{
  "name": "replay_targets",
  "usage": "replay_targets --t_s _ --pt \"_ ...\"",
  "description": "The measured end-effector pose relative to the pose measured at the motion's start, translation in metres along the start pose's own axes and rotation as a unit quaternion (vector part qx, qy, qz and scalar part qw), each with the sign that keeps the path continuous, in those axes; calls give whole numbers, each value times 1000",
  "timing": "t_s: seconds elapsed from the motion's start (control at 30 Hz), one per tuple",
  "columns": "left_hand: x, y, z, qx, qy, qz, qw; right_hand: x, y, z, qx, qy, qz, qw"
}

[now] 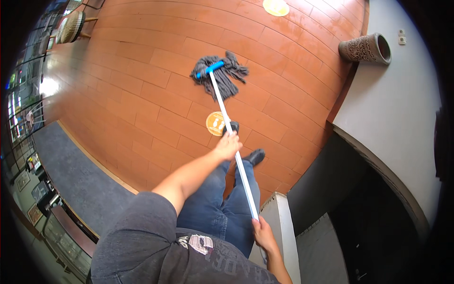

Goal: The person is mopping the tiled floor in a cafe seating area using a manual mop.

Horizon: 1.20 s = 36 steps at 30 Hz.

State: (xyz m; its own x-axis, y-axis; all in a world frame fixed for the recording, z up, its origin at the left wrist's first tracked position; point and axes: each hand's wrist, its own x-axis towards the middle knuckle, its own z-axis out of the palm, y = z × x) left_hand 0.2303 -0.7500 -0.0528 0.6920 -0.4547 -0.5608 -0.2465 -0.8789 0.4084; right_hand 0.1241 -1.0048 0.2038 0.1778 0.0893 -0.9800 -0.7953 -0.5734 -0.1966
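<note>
A mop (220, 81) with grey strands and a blue head clamp lies spread on the orange-brown tiled floor (158, 75) ahead of me. Its long white handle (244, 182) slants back toward my body. Partway down the handle, my left hand (228, 146) is wrapped around it, just above my feet. My right hand (263, 233) grips the same handle lower, near my right hip. The handle's rear end passes behind my right hand and forearm. A round yellow floor sticker (215, 124) with footprints is beside the handle, left of my dark shoe.
A patterned cylindrical pot (364, 48) stands by the white wall (392, 94) at the far right. A grey-topped counter (80, 165) runs along my left. A low white ledge (279, 213) is close on my right. A stool (72, 27) stands far left.
</note>
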Motion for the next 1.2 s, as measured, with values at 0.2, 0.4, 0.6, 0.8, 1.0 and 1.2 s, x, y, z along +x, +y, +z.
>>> replay_targets --t_s 0.2,0.4,0.6,0.8,1.0,1.2 --pt "10 -22 -3 -10 16 -61 998 40 11 16 15 16 -38 999" --pt "-40 102 58 -128 13 -38 991 -45 87 -36 -84 1 91 992" --pt "-84 173 97 -220 31 -70 973 -85 106 -68 -156 -2 92 983" --pt "-81 98 124 -141 29 -146 979 -8 120 -28 -109 -34 -23 993" --pt "-79 150 135 -104 -51 -93 989 -43 179 -37 -75 -17 9 997" --pt "-76 253 142 -77 -124 80 986 -127 248 -55 -93 73 21 993"
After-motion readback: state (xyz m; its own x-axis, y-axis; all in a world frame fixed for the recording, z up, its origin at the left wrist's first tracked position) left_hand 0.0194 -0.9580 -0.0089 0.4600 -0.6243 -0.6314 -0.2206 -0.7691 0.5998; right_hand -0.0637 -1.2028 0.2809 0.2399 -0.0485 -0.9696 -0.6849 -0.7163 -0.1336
